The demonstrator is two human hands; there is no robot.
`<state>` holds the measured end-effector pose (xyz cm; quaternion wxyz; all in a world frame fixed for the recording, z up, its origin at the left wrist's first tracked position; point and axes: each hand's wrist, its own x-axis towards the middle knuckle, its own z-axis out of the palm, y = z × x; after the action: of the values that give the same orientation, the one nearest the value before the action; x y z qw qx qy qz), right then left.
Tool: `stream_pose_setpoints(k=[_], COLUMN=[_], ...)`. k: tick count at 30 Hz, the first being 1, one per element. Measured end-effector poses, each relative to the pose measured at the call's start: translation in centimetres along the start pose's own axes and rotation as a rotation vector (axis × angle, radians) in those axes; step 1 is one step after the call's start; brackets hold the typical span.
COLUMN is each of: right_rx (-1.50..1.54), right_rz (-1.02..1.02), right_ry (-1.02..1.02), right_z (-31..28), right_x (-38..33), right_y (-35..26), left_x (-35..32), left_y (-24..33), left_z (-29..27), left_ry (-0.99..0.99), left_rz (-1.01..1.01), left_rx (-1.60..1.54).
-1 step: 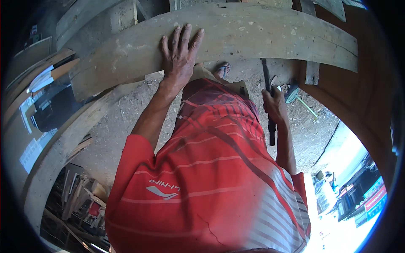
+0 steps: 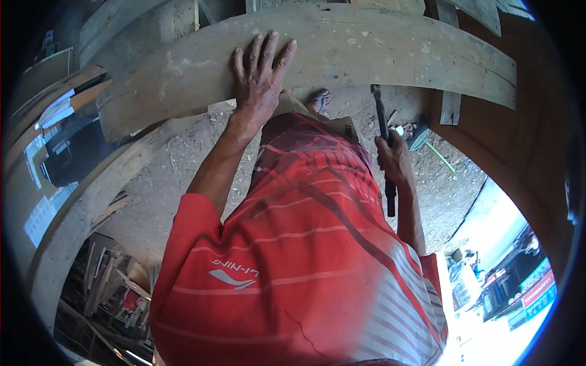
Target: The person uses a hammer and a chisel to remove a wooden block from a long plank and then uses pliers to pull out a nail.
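Shifted slightly left now in the head view: the long dark hammer-like tool [image 2: 381, 114], clenched in the right hand [image 2: 394, 157], some of whose fingers are lost from sight. Its top end sits right at the near edge of the broad grey-brown wooden plank [image 2: 354, 52]; touching or not, hard to say. Left hand [image 2: 259, 85] flat on the plank, fingers spread, grasping nothing, palm hidden. Beyond the red striped shirt [image 2: 274, 244], one bare-toed foot [image 2: 321, 97] shows only in part.
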<state>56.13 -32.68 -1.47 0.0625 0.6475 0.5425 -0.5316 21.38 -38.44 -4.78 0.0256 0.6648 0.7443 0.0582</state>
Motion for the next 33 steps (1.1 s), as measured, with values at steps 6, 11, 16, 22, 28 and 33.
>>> stream_pose_setpoints(k=[6, 11, 16, 22, 28, 33], right_rx=[0.020, 0.227, 0.139, 0.178, 0.498, 0.684], right_rz=[-0.441, -0.583, -0.711, -0.618, -0.856, -0.727], right_ry=[-0.015, -0.006, 0.194, 0.304, 0.404, -0.039], right_z=[-0.3, 1.0, 2.1, 1.2, -1.2, -1.4], right_x=[-4.4, -2.5, -2.7, -2.7, -4.2, -3.1], right_y=[-0.9, -4.6, -5.0, -6.1, -8.1, -10.2], left_x=[-0.6, -0.6, -0.3, -0.3, 0.9, 2.2], left_y=[-0.3, -0.3, -0.3, 0.3, 0.1, -1.2], left_z=[2.2, 2.4, 2.2, 0.6, 0.1, 2.4], left_ry=[0.104, 0.119, 0.127, 0.057, 0.037, 0.169], left_rz=[-0.064, -0.055, -0.071, -0.074, -0.082, -0.040], left_rx=[0.029, 0.065, 0.054, 0.003, -0.006, -0.065])
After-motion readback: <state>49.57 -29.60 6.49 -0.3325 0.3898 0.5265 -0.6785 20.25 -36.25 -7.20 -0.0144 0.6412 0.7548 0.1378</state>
